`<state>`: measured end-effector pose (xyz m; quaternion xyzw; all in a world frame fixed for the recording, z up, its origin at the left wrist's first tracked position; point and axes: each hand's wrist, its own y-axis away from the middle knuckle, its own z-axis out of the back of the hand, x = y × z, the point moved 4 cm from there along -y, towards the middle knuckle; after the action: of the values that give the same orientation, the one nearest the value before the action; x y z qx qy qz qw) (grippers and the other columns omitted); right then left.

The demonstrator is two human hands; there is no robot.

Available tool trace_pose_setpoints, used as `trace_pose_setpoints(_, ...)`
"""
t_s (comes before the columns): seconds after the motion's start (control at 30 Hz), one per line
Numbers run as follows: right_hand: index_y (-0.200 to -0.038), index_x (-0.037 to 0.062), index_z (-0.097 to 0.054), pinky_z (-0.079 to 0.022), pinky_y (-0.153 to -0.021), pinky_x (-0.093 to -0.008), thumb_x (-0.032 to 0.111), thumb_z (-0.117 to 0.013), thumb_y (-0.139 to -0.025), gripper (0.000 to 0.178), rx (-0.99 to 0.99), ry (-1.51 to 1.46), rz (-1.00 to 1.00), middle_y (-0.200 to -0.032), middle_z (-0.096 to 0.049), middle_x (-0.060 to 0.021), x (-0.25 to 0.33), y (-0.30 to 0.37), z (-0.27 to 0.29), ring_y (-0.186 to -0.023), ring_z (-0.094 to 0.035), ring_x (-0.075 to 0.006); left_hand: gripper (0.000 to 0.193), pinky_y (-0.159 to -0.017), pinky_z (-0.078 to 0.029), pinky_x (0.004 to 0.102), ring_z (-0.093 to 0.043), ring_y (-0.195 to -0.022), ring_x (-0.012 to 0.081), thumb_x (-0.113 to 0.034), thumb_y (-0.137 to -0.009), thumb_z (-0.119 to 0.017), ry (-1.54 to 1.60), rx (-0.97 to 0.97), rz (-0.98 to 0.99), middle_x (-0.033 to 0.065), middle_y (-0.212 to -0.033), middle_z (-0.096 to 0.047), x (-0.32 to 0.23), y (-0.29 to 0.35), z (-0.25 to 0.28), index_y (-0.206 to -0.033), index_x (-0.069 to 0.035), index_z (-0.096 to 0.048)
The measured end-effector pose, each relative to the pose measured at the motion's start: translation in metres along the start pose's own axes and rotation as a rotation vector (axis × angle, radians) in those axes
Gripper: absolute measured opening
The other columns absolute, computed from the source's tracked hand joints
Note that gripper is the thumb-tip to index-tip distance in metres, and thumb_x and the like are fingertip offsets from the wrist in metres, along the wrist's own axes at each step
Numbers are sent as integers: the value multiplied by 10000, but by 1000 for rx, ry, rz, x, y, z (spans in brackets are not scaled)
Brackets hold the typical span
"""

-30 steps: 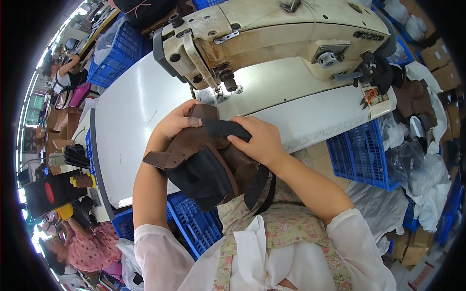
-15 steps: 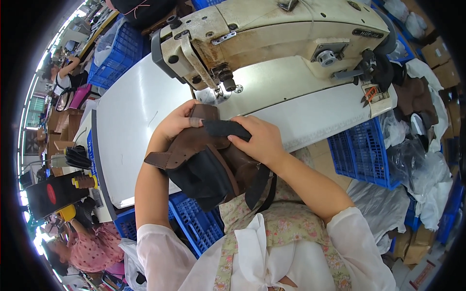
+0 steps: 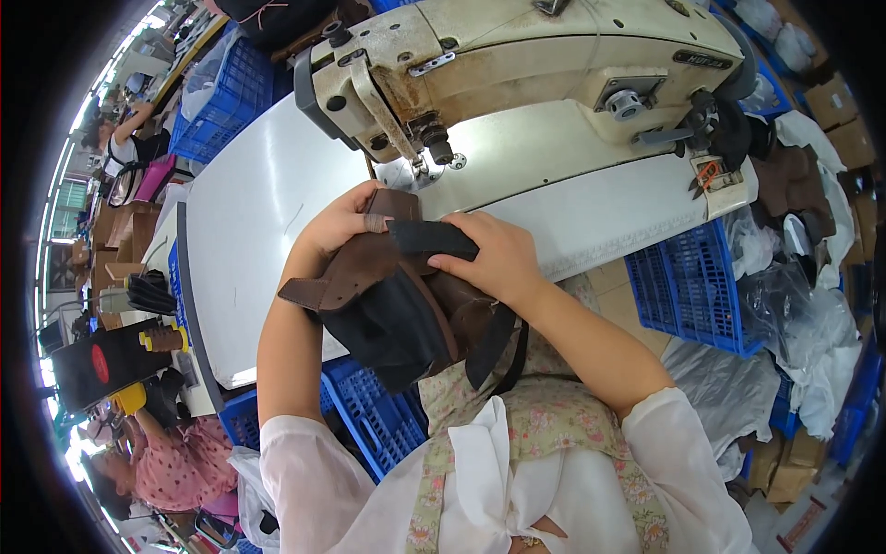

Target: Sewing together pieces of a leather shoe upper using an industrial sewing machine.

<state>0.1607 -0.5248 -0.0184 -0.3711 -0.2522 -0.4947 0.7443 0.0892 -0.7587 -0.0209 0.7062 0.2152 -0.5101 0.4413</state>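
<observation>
Both hands hold a brown leather shoe upper with black lining [image 3: 388, 319], just in front of the sewing machine's needle area [image 3: 425, 166]. My left hand [image 3: 346, 222] grips its far left part, thumb on top and a band wrapped round that thumb. Beside it my right hand [image 3: 498, 258] pinches a black flap [image 3: 432, 238] between thumb and fingers. The upper's lower part hangs over the table's near edge, toward my apron. A row of small holes runs along the brown tab on its left. The fingers beneath the leather are hidden.
The cream sewing machine [image 3: 554, 65] spans the far side of the white table [image 3: 249, 231]. Blue crates stand below the table [image 3: 378, 415] and at the right [image 3: 692, 286]. Orange-handled snips [image 3: 707, 175] rest on the machine's right end. Two other people sit at the left.
My view has shifted slightly, so the machine appears a little further right. Both hands keep hold of the upper, whose hanging part has swung slightly to the right.
</observation>
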Motion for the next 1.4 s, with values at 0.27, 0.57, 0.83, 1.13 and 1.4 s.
trace_pose_setpoints(0.27, -1078, 144, -661, -522, -735, -375, 454, -754, -744, 465, 18, -19, -16, -929, -674, -61, 3, -1, 2, -845, -666, -274, 472, -917, -477, 295, -597, -1005, 164, -16, -758, -675, -2, -32, -16, 56, -1069, -620, -1, 2, 0, -1206, -8, -525)
trace_pose_setpoints(0.57, -1077, 133, -676, -523, -734, -374, 484, -737, -759, 478, 24, -8, 8, -925, -673, -64, 4, -2, 1, -850, -665, -273, 413, -884, -477, 283, -594, -984, 147, -58, -788, -697, -43, -89, -2, 47, -1045, -619, -6, 3, -1, -1168, -14, -541)
trace_pose_setpoints(0.83, -1061, 118, -690, -527, -714, -365, 481, -729, -770, 467, 50, 38, 1, -951, -668, -65, 6, -3, 5, -856, -669, -269, 396, -858, -478, 271, -594, -964, 130, -114, -809, -747, -45, -47, -16, 43, -1021, -629, -6, 0, -3, -1142, -19, -555)
trace_pose_setpoints(1.13, -1116, 96, -686, -495, -865, -395, 450, -690, -825, 459, 296, -14, -164, -1055, -680, -119, -3, -13, 5, -984, -640, -320, 368, -822, -475, 268, -597, -919, 122, -93, -800, -736, -115, -69, -7, 38, -991, -640, -15, 3, -11, -1119, -15, -572)
trace_pose_setpoints(1.4, -1029, 20, -682, -503, -842, -435, 442, -705, -812, 475, 588, -39, -291, -968, -687, -195, 8, -30, 8, -938, -653, -364, 426, -876, -479, 299, -608, -963, 145, -167, -805, -771, -474, -116, -22, 65, -1043, -654, -27, 2, -10, -1150, -15, -573)
